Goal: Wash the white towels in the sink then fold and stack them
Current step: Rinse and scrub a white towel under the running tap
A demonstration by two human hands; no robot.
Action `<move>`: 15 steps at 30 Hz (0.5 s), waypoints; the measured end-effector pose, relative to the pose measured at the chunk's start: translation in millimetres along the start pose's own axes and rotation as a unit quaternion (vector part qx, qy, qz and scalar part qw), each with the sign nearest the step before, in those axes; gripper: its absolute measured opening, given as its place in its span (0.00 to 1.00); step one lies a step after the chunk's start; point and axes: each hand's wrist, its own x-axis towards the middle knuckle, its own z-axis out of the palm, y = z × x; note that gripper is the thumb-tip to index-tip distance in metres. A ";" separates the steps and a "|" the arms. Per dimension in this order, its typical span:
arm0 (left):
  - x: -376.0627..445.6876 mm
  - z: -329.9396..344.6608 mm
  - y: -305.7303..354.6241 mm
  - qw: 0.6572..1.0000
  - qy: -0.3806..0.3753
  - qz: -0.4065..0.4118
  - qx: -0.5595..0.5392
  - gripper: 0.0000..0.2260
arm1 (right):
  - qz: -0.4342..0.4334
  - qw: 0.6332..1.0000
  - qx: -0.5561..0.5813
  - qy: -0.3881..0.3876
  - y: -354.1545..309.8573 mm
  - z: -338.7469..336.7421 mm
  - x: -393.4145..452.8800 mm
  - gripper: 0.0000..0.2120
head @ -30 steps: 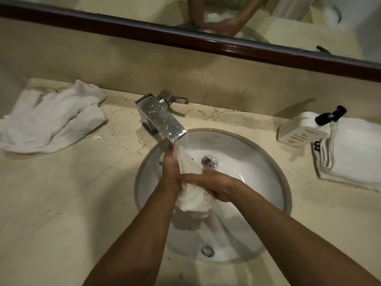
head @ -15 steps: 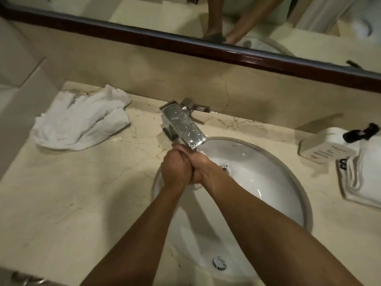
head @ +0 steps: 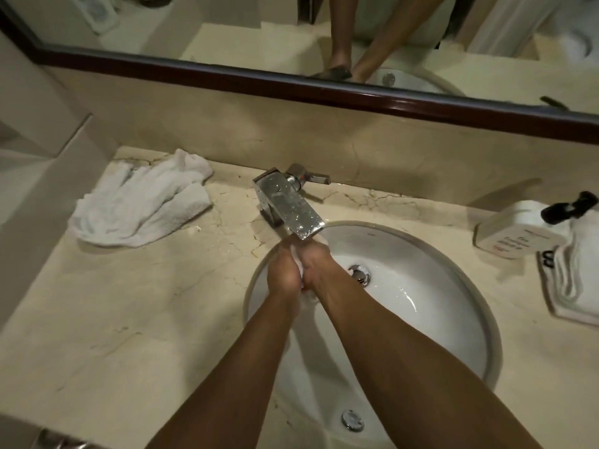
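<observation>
Over the round white sink [head: 431, 322], just below the chrome tap [head: 288, 209], my left hand [head: 283, 273] and my right hand [head: 319, 270] are pressed together. Both grip a small white towel [head: 299, 265] squeezed between them; only slivers of it show between the fingers and below the wrists. A second white towel [head: 142, 202] lies crumpled on the marble counter [head: 129, 319] at the left. A folded white towel with striped edging [head: 580, 280] lies at the right edge.
A white pump bottle with a black nozzle [head: 518, 231] lies on its side beside the folded towel. The tap's lever [head: 311, 178] points right. A dark-framed mirror [head: 324, 89] runs along the wall behind. The drain [head: 359, 273] sits right of my hands.
The towel hung loose between my hands a second ago; both hands have since bunched it up and risen under the tap. The view has shifted so the counter sits further right.
</observation>
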 end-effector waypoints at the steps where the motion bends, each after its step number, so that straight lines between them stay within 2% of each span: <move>1: -1.1 0.4 -4.7 1.000 0.013 -0.002 0.015 0.21 | -0.011 1.000 -0.005 -0.001 0.0 -1.9 -2.9 0.04; 3: -3.8 -4.5 -12.5 0.992 0.042 0.034 0.114 0.25 | -0.018 1.000 -0.002 -0.007 2.6 -7.1 0.6 0.03; 5: -5.1 -13.4 -17.4 0.972 0.044 0.107 0.205 0.24 | -0.029 0.999 -0.007 -0.019 5.2 -11.9 3.5 0.04; 8: -17.7 -27.6 -5.6 0.943 -0.013 0.202 0.265 0.18 | -0.018 0.998 0.023 -0.059 7.5 -13.6 -1.1 0.03; 11: -33.6 -35.1 6.5 0.917 -0.059 0.233 0.319 0.16 | 0.019 0.997 0.038 -0.067 12.3 -25.8 -10.7 0.07; 12: -37.6 -36.4 8.0 0.892 -0.057 0.244 0.376 0.16 | 0.037 0.996 0.037 -0.075 14.4 -31.8 -15.1 0.10; 15: -56.7 -35.6 17.7 0.784 -0.038 0.303 0.540 0.18 | 0.056 0.994 0.029 -0.094 20.4 -51.3 -26.2 0.15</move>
